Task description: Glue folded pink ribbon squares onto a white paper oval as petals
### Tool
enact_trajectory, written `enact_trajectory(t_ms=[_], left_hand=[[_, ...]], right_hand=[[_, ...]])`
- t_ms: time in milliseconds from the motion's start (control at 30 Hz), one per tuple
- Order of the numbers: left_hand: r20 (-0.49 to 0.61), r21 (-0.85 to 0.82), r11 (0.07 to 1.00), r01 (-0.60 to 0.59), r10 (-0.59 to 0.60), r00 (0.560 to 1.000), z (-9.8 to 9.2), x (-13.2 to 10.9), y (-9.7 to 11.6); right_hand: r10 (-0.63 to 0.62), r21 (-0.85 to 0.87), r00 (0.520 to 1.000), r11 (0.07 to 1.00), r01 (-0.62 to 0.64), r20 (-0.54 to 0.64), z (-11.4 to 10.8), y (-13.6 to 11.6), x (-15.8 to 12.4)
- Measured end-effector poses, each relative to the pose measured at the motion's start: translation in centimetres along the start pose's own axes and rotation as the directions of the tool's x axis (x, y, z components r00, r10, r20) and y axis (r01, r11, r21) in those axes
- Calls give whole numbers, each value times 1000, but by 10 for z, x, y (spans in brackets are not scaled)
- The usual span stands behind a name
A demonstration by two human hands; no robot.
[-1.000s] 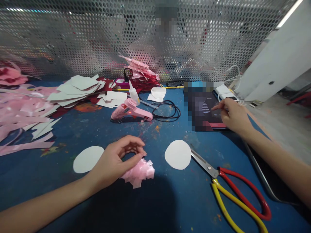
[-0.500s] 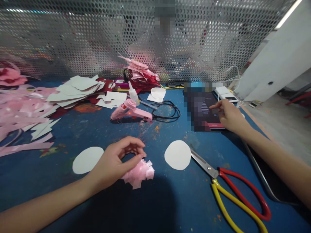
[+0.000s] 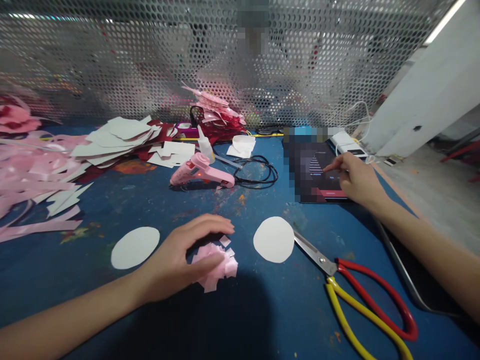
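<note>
My left hand (image 3: 191,255) is open around a small pile of cut pink ribbon pieces (image 3: 221,267), its thumb across the pile and its fingers arched above. To its left lies a white paper oval (image 3: 135,247). My right hand (image 3: 354,180) reaches over a dark tablet (image 3: 305,170), index fingertip at the screen and the other fingers curled; nothing shows in it. Between the hands is a round white paper disc (image 3: 274,239), beside the blade tips of scissors (image 3: 330,270) with one red and one yellow handle.
A pink glue gun (image 3: 202,172) with a coiled black cord (image 3: 262,172) lies ahead, near a white nozzle bottle (image 3: 205,146). Pink ribbon strips (image 3: 41,165) and stacked white paper (image 3: 116,137) cover the left. A perforated metal panel (image 3: 165,60) stands behind.
My left hand has opened, its fingers lifting away from the thumb, baring more of the pink pile. A loose pink square now shows by the fingers. My right index finger has shifted slightly down the screen.
</note>
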State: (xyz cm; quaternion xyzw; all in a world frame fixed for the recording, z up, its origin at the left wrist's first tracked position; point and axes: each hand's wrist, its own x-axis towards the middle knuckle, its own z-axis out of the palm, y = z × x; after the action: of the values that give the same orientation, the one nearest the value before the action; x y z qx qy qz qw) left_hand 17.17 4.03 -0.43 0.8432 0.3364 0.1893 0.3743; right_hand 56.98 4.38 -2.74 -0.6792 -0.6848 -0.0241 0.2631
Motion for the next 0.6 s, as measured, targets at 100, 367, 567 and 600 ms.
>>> enact_trajectory(t_ms=[100, 367, 567, 600], left_hand=[[218, 148, 964, -219, 184, 958, 1, -1, 2], [369, 275, 873, -403, 292, 883, 8, -1, 0], [284, 334, 714, -615, 545, 788, 11, -3, -3], [266, 338, 707, -621, 562, 783, 11, -4, -3]], right_hand=[[-9, 4, 1000, 1000, 9, 30, 3, 5, 1], [-27, 22, 998, 999, 26, 53, 11, 20, 3], [-18, 23, 1000, 1000, 18, 7, 8, 14, 2], [-16, 20, 1000, 1000, 16, 1, 7, 12, 1]])
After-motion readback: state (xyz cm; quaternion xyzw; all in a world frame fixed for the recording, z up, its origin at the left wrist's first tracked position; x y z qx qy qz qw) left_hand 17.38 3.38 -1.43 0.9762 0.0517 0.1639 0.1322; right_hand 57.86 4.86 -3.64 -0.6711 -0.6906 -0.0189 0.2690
